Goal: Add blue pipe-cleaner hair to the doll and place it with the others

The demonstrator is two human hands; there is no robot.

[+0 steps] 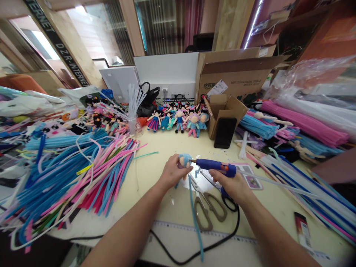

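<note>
My left hand (175, 171) is closed around a small pipe-cleaner doll (184, 159) with light-blue hair, held above the middle of the table. In my right hand (230, 183) is a blue hot glue gun (214, 165), whose nozzle points left and touches or nearly touches the doll's hair. A clear glue stick (278, 182) sticks out of the gun's back. From below the doll a light-blue pipe cleaner (195, 218) hangs toward the table's front edge. Scissors with olive handles (207, 213) lie beneath my hands, beside a dark-blue-handled tool (228, 198) partly hidden by my right hand.
Heaps of pipe cleaners (83, 170) cover the left side; more bundles (303, 193) lie at the right. Finished dolls (180, 120) stand at the back beside a small cardboard box (222, 107) and a dark phone (225, 132). A black cord (194, 259) loops along the front.
</note>
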